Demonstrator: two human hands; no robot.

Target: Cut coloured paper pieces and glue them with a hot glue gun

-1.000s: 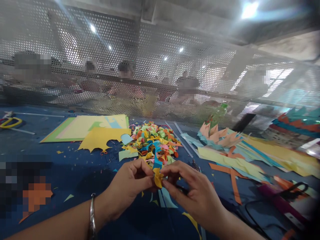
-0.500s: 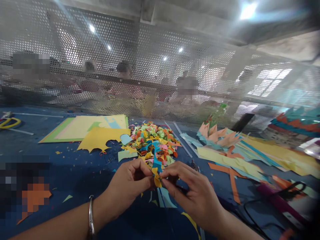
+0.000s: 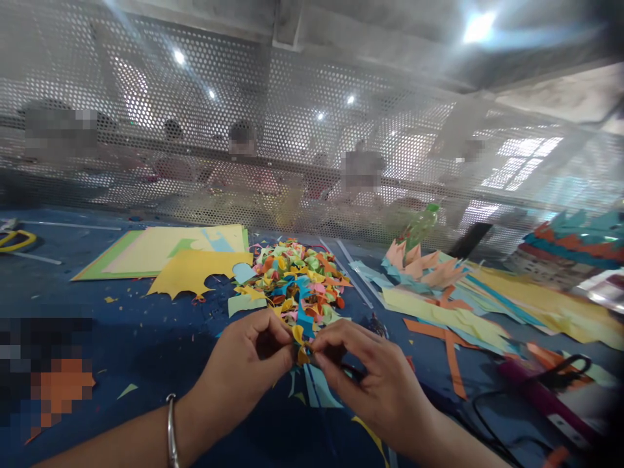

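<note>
Both hands pinch one small yellow paper piece between thumb and fingertips, holding it just above the blue table: the left hand closes on it from the left side, the right hand from the right, their fingertips almost meeting around the folded scrap. The left wrist wears a silver bangle. Just beyond the grip lies a heap of small coloured paper pieces, yellow, green, orange, pink and blue mixed together. Under the right hand pale blue strips lie flat on the table. Left of the heap sits a yellow sheet with a jagged cut edge, overlapping a stack of yellow and green sheets. To the right, spiky peach and teal cut-outs rest on long yellow and orange sheets. A black cable loops near the right forearm. A perforated metal screen stands behind the table.
</note>
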